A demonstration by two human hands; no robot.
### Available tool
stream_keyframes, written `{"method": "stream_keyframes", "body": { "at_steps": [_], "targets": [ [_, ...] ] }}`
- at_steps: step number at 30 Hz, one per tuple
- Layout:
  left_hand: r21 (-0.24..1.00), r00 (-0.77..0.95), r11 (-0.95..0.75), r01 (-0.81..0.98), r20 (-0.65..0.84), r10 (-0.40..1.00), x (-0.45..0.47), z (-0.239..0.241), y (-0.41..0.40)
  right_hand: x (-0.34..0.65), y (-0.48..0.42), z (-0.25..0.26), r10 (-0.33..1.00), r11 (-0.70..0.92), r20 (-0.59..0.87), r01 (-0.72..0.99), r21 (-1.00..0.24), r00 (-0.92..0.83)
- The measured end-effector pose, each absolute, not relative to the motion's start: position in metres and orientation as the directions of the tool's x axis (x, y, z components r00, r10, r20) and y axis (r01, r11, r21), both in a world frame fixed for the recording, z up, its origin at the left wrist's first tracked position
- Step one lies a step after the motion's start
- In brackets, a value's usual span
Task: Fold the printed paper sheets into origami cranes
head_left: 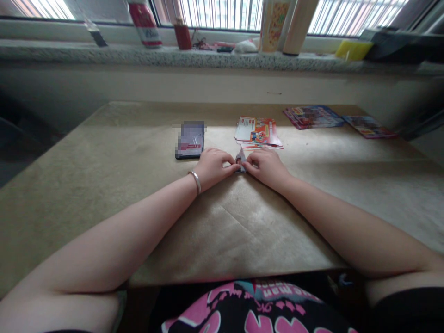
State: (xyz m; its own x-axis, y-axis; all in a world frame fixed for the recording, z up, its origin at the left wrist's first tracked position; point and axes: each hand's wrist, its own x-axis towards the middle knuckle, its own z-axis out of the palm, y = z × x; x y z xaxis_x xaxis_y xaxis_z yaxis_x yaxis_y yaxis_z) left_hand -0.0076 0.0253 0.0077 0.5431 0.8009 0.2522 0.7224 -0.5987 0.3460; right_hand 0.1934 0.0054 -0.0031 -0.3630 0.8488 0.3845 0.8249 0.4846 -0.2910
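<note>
A small folded piece of printed paper (pixel 240 160) stands on the table (pixel 104 166) between my two hands. My left hand (pixel 212 167), with a silver bangle on its wrist, pinches the paper's left side with curled fingers. My right hand (pixel 266 167) pinches its right side the same way. Both hands rest on the brown paper that covers the table. Most of the folded piece is hidden by my fingertips.
A phone (pixel 189 139) lies just beyond my left hand. A stack of colourful leaflets (pixel 257 132) sits beyond my right hand, with more leaflets (pixel 312 116) and another one (pixel 368 126) at the far right. The windowsill (pixel 208 53) holds a can, cups and boxes.
</note>
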Motion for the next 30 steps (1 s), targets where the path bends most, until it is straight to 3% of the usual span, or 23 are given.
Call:
{"method": "stream_keyframes", "body": {
  "at_steps": [12, 21, 30],
  "targets": [
    [0.425, 0.502, -0.537, 0.729, 0.203, 0.841, -0.005, 0.009, 0.024, 0.195, 0.008, -0.006, 0.849, 0.470, 0.421, 0.821, -0.324, -0.320],
    [0.487, 0.515, -0.550, 0.679, 0.220, 0.829, -0.007, 0.007, 0.024, 0.199, 0.012, -0.005, 0.781, 0.616, 0.445, 0.657, -0.434, -0.438],
    [0.537, 0.520, -0.553, 0.637, 0.229, 0.823, -0.011, 0.004, 0.026, 0.197, 0.016, -0.007, 0.831, 0.535, 0.405, 0.747, -0.395, -0.381]
  ]
}}
